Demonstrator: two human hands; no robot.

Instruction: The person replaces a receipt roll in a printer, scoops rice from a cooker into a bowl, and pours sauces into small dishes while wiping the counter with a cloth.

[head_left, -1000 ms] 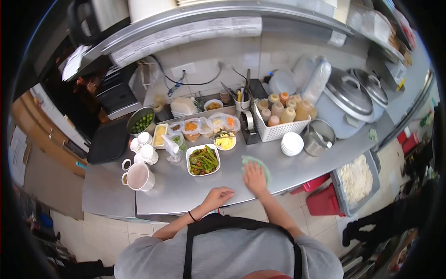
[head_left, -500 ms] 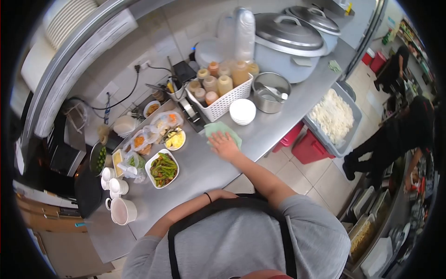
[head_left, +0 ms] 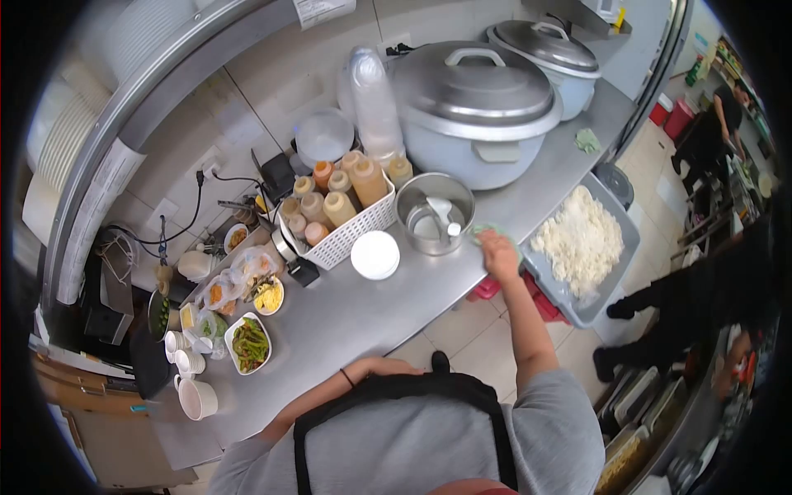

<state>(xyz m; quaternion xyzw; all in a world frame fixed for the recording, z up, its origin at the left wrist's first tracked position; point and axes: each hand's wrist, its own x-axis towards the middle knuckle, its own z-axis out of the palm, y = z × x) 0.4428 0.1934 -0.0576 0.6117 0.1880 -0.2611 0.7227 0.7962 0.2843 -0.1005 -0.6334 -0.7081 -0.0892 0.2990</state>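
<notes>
A long stainless-steel counter [head_left: 388, 309] ran from 8 o'clock up towards 1 o'clock. Behind it, from 10 to 12 o'clock, rose a pale tiled wall [head_left: 264, 91] with a socket [head_left: 208, 162] and dark cables trailing below it. A curved steel shelf [head_left: 157, 91] hung above at 10 o'clock. Beige floor tiles [head_left: 474, 323] showed at 4 o'clock, under even, bright light.

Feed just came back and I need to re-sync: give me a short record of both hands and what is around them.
right hand: on a green cloth at the counter edge
left hand: rests at the counter edge, near the body
beside right hand: metal pot with ladle; grey tray of rice
along the counter: stack of white bowls, basket of sauce bottles
</notes>
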